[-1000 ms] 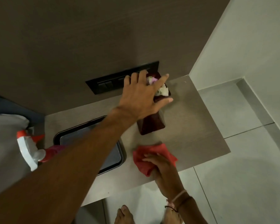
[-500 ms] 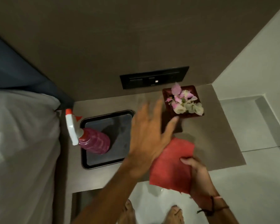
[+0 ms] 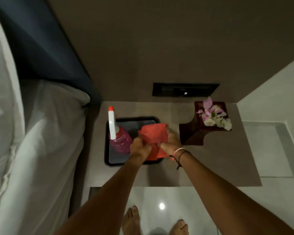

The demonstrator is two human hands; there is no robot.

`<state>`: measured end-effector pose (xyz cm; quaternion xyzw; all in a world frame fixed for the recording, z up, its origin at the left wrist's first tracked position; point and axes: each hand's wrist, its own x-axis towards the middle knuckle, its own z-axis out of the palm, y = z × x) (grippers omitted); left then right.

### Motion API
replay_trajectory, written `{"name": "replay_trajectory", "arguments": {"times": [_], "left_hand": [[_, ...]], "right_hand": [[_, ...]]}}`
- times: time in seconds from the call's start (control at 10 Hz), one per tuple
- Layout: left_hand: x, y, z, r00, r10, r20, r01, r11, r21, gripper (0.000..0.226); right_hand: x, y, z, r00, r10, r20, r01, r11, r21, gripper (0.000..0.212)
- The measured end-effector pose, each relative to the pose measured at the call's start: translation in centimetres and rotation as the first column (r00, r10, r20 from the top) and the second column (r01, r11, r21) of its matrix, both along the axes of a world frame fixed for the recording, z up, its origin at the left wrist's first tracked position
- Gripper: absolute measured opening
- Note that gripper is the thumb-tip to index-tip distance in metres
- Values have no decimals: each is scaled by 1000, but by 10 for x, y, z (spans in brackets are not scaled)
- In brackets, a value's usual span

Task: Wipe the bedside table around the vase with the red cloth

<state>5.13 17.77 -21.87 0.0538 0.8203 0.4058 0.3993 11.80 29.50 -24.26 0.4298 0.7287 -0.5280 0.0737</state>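
Red cloth (image 3: 153,141) is hanging bunched between both hands above the black tray (image 3: 107,150), lifted off the tabletop rather than pressed to it; the left hand (image 3: 139,147) is pinching its near-left edge while the right hand (image 3: 171,143) is gripping the side nearer the vase, both closed on the fabric; no wiping contact is happening now, so I am judging the pass around the vase (image 3: 202,126) as either paused or finished, and the frame is not settling which; the vase is standing upright on the bedside table (image 3: 227,163), well right of the tray; a spray bottle (image 3: 117,134) is resting in the tray.
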Motion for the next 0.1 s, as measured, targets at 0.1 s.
{"name": "replay_trajectory", "arguments": {"times": [0.1], "left_hand": [[22,-1,105,960,-243,-136,226,965,-133,55]], "right_hand": [[24,-1,104,999,36,-3,-35,993,116,82]]}}
